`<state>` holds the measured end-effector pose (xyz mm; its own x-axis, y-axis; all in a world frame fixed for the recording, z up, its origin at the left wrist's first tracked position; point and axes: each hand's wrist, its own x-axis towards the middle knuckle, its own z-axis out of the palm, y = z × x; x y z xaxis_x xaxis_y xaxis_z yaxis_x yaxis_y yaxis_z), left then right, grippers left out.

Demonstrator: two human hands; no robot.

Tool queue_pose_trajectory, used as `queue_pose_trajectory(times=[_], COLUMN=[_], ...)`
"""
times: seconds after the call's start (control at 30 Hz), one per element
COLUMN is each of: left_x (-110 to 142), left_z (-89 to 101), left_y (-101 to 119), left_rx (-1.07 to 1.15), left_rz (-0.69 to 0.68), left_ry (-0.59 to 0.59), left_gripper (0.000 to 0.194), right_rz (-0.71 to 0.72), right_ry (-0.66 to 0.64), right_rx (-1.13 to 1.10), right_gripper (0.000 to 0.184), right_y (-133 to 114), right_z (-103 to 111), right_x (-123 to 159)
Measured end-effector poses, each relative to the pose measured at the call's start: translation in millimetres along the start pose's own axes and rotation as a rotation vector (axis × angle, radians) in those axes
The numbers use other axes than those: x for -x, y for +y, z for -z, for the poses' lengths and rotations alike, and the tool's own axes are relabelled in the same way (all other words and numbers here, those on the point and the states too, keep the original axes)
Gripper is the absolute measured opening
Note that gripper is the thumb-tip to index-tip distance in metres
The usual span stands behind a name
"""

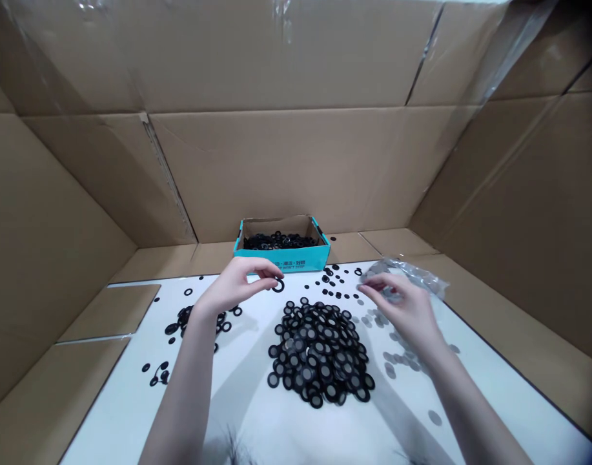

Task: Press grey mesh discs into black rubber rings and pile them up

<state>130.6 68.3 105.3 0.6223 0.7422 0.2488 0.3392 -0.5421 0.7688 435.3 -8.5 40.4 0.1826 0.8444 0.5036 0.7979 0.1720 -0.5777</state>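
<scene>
cardboard: brown cardboard sheets (58, 258) line the left side and run on behind and to the right.
table: a white table (116, 426) lies inside the cardboard.
small rings: loose black rings (184, 321) lie in a thin scatter at the left, some overlapping.
left hand: the left hand (235, 287) hovers palm down, with its left fingers (261, 271) curved and neither clenched nor plainly released.
ring: a black ring (277, 285) lies just right of the left fingertips, touching them or almost; round, it has no long axis. the left hand is far nearer to it than the right.
box: a teal box (281, 261) stands beyond the hands, holding a heap of black rings (279, 241).
pile: a large pile of black washers (319, 352) with grey centres sits mid-table, between the hands.
right hand: the right hand (397, 307) curls, its right fingers (377, 290) pinched together over something hidden, perhaps a grey disc.
bag: a clear plastic bag (412, 276) crumples just beyond them.
discs: grey discs (390, 361) scatter below and right.
unclear: whether either hand has a firm grip.
</scene>
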Motion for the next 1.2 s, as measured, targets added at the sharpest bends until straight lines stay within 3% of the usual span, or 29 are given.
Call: queue_pose_trajectory(times=[0.07, 0.23, 0.37, 0.5, 0.63, 0.7, 0.8, 0.93, 1.2], left_x=[-0.2, 1.8, 1.9, -0.5, -1.4, 0.0, 3.9, 9.1, 9.9], left_z=[1.5, 11.5, 12.8, 7.0, -2.0, -5.6, -8.1, -8.9, -12.3], left_y=[0.7, -2.8, -1.4, 3.3, 13.7, 20.0, 28.0, 35.2, 38.4], left_rx=[-0.013, -0.017, -0.021, 0.011, 0.113, 0.197, 0.291, 0.352, 0.305], left_rz=[-0.020, -0.006, -0.003, -0.016, -0.041, -0.064, -0.127, -0.182, -0.185], left_ry=[-0.011, 0.040, 0.052, 0.066, 0.154, 0.206, 0.253, 0.322, 0.323], left_gripper=[0.014, 0.015, 0.013, 0.012, 0.010, 0.011, 0.010, 0.013, 0.015], right_rz=[-0.066, -0.215, -0.392, -0.322, -0.156, -0.090, 0.004, 0.006, 0.000], right_ry=[-0.073, -0.077, -0.088, 0.018, 0.027, -0.028, -0.058, 0.011, 0.108], right_rx=[0.116, 0.232, 0.283, 0.090, -0.275, -0.461, -0.627, -0.727, -0.736], right_gripper=[0.045, 0.047, 0.033, 0.029, 0.024, 0.017, 0.009, 0.002, 0.011], right_y=[22.1, 83.4, 96.0, 55.7, -25.8, -66.0, -108.8, -131.7, -138.3], right_z=[3.5, 14.7, 24.4, 26.5, 10.3, -2.4, -18.9, -29.6, -41.8], right_x=[5.8, 35.3, 40.1, 18.1, -6.3, -12.6, -14.9, -12.8, -16.6])
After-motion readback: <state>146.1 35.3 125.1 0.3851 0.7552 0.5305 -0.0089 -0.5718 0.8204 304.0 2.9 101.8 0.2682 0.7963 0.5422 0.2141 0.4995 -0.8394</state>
